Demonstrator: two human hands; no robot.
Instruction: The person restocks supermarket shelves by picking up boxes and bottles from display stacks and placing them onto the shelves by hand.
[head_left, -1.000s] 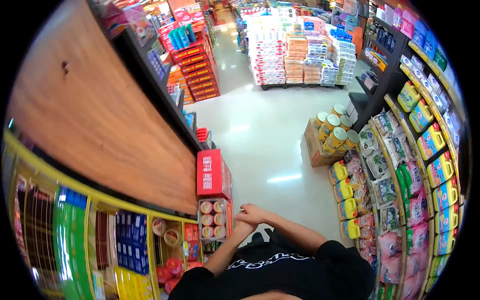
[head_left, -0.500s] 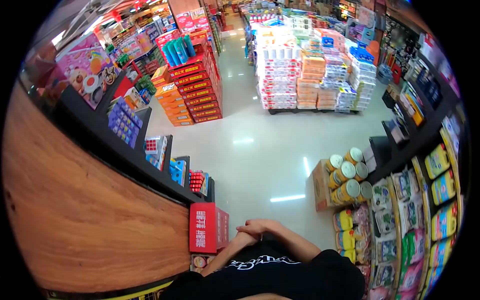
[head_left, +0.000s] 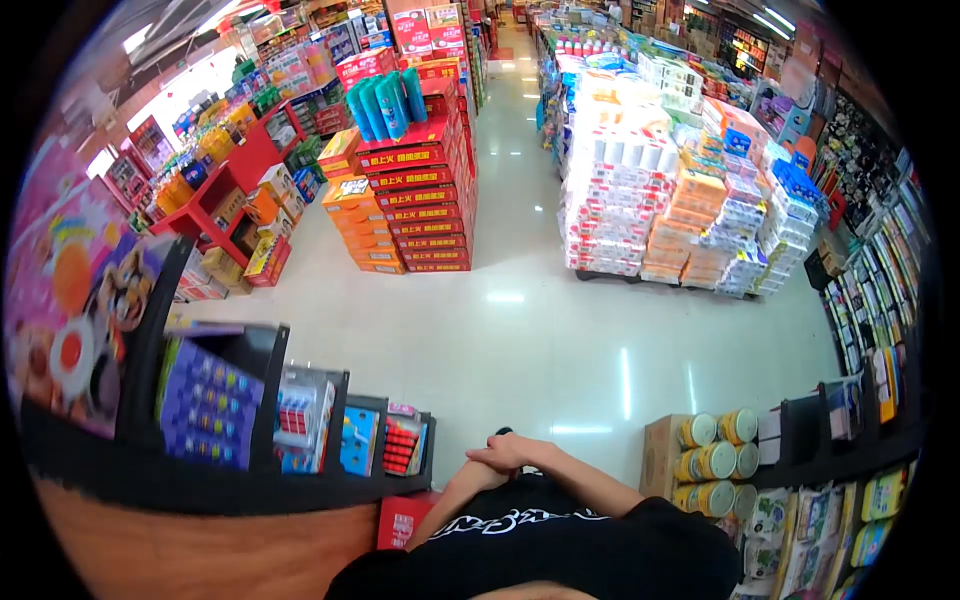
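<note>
In front of my black shirt (head_left: 540, 530) my two hands meet, one laid over the other. My right hand (head_left: 508, 450) comes in from the right, its fingers closed over my left hand (head_left: 484, 472). My left hand lies beneath, and its fingers are mostly hidden. Just beyond the hands a small dark shape shows, too little of it to name. Nearest on the left are a red box (head_left: 402, 522), partly behind my left forearm, and a dark shelf end with red packs (head_left: 401, 446).
Ahead on the pale floor (head_left: 510, 350) stand stacked red cartons (head_left: 432, 215) at left and a pallet of wrapped paper packs (head_left: 615, 215) at right. Yellow cans (head_left: 705, 462) in a carton stand at the right, beside shelves. Dark shelving with purple packs (head_left: 208, 400) runs along the left.
The view has tilted up and moved forward. The carton stacks and paper packs look nearer, and the red box has slid toward the bottom edge. My hands stay together.
</note>
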